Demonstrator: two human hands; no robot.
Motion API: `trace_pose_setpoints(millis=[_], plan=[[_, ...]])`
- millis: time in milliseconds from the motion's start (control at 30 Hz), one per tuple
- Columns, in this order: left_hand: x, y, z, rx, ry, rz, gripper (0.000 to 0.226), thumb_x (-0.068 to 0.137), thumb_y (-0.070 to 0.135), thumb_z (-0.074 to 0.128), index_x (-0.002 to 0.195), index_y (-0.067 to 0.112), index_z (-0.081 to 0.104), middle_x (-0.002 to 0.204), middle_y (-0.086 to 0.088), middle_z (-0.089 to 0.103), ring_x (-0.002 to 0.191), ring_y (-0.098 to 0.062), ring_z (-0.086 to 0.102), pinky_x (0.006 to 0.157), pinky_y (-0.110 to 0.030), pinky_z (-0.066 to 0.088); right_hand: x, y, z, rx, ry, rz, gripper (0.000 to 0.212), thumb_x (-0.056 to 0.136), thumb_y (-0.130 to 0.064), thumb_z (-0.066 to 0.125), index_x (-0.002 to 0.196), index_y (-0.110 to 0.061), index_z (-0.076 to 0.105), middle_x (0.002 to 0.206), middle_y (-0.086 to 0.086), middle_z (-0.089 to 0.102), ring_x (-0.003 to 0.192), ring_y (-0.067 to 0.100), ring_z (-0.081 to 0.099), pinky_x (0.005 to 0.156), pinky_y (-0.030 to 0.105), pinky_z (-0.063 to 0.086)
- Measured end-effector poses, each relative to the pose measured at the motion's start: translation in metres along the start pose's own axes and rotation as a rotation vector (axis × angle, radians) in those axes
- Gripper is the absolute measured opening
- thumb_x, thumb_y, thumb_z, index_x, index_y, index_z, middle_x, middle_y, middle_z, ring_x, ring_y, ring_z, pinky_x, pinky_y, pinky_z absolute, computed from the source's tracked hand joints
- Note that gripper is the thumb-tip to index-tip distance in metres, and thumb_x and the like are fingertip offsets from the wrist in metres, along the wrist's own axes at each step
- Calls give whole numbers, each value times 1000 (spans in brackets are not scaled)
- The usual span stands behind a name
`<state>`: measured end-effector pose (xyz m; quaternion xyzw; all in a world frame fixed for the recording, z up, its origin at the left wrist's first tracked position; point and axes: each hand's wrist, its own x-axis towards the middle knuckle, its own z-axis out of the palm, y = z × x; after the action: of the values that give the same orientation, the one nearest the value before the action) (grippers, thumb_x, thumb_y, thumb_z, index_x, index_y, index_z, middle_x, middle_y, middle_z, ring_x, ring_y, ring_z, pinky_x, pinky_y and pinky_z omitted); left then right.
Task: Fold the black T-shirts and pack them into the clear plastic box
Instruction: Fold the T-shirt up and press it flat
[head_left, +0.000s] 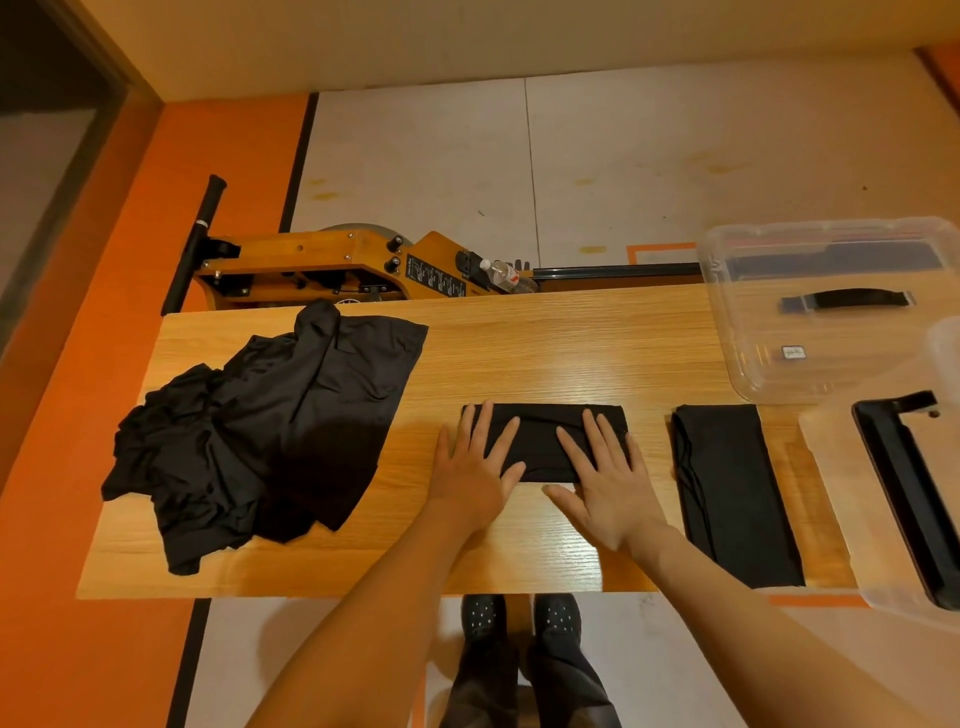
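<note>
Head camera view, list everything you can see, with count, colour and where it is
Table: one, light wood, across the middle.
Unfolded T-shirts: a heap, count unclear, black, table's left end.
Folded T-shirt: one, black, centre, under both hands.
Second folded T-shirt: one, black, to its right.
Clear plastic box: one, clear, black handle, far right.
Lid: one, clear with black latch, near right edge.
Wooden machine: one, orange-brown and black, behind the table.
Bottle: one, clear, on the machine.
Shoes: two, dark with pale dots, on the floor.
Left hand: flat, presses the folded T-shirt.
Right hand: flat, presses it too.
</note>
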<state>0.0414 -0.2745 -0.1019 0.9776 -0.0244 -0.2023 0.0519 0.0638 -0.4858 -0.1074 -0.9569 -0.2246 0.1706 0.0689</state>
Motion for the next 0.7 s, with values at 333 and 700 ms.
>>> trace_pose_setpoints(millis=[333, 700], plan=[[2, 11, -21, -340, 238, -214, 59, 98, 48, 40, 149, 21, 28, 155, -6, 24, 143, -24, 24, 111, -37, 27, -2, 9, -18, 397, 332, 380, 51, 100, -45, 43, 136, -11, 53, 136, 14, 53, 128, 29, 47, 103, 45, 41], [28, 7, -34, -794, 152, -665, 48, 94, 36, 59, 132, 10, 47, 130, -8, 53, 119, -28, 52, 100, -42, 41, 34, 6, -28, 759, 267, 684, 34, 89, -26, 71, 111, -2, 61, 99, 11, 66, 93, 29, 62, 72, 34, 48]])
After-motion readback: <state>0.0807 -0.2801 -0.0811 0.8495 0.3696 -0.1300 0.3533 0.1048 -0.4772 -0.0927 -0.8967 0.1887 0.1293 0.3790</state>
